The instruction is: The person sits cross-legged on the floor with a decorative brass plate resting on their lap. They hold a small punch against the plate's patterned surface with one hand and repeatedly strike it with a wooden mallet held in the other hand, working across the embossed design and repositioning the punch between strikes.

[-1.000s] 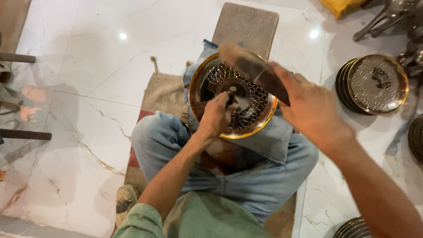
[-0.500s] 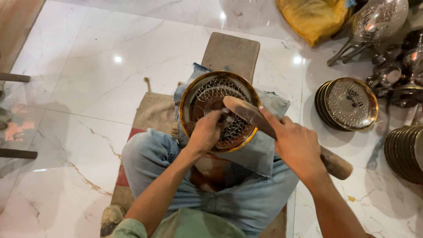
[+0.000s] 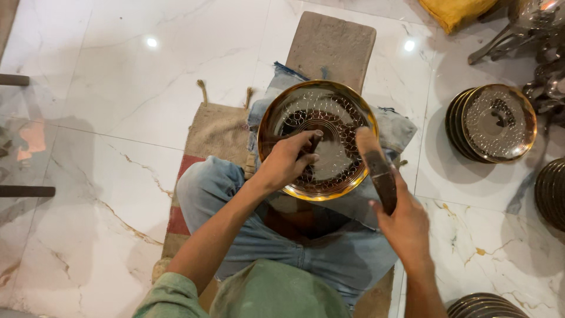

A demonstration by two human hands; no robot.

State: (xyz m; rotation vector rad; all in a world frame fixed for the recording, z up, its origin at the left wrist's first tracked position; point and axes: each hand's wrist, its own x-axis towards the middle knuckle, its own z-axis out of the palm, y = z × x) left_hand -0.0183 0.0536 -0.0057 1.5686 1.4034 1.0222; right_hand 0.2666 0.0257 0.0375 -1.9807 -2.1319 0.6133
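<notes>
A round brass-rimmed metal plate (image 3: 329,106) with an engraved scale pattern rests on a blue cloth (image 3: 394,132) over my lap. My left hand (image 3: 286,160) is closed on a small dark punch tool (image 3: 314,143) whose tip stands on the plate's middle. My right hand (image 3: 405,221) grips a wooden mallet (image 3: 374,165) by its dark handle; its pale head hangs just over the plate's right rim. I sit cross-legged in jeans on a burlap mat (image 3: 215,129).
A wooden block (image 3: 332,44) lies on the marble floor beyond the plate. A stack of similar engraved plates (image 3: 491,122) sits to the right, more stacks at the right edge (image 3: 553,194) and bottom right (image 3: 485,306). Metal vessels (image 3: 529,29) and a yellow sack (image 3: 456,10) stand at top right.
The mallet has swung down from raised across the plate to beside its right rim. My left hand stays on the punch. The camera view has shifted.
</notes>
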